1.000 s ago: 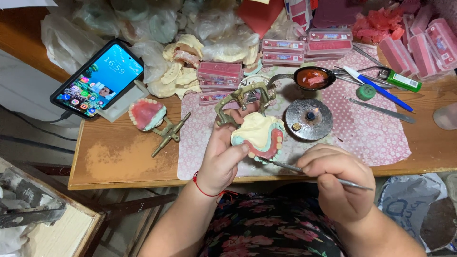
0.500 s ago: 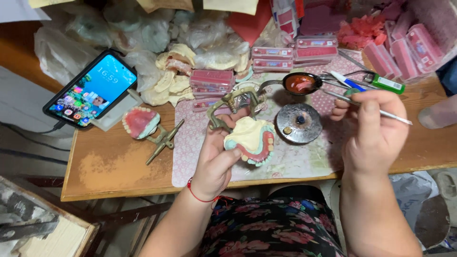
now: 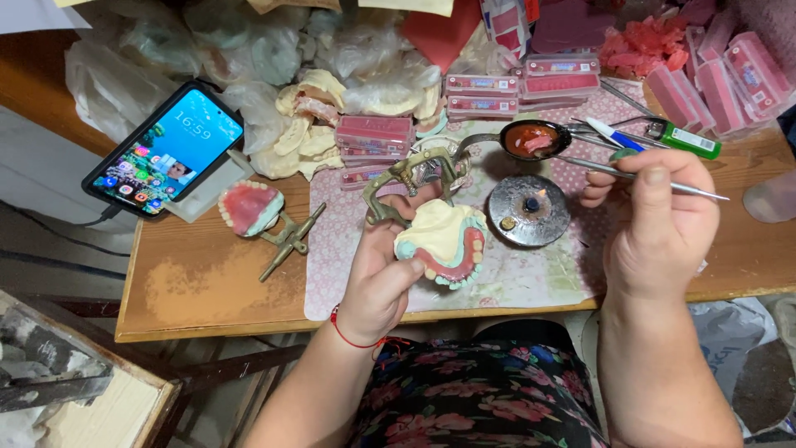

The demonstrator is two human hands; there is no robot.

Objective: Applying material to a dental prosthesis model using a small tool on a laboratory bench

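Note:
My left hand grips a brass articulator that carries a cream plaster denture model with pink wax gums and a row of teeth. It holds the model just above the patterned mat. My right hand pinches a thin metal wax tool, its tip reaching left toward a ladle of melted red wax. A small round metal burner with a lit flame sits between my hands.
A smartphone leans at the left. A second denture on a metal frame lies on the wooden table. Pink tooth boxes, plaster casts in plastic bags, a green lighter and a blue pen crowd the back.
My right hand lifted the wax tool from beside the denture model and swung it up and right, toward the wax ladle. My left hand kept hold of the articulator.

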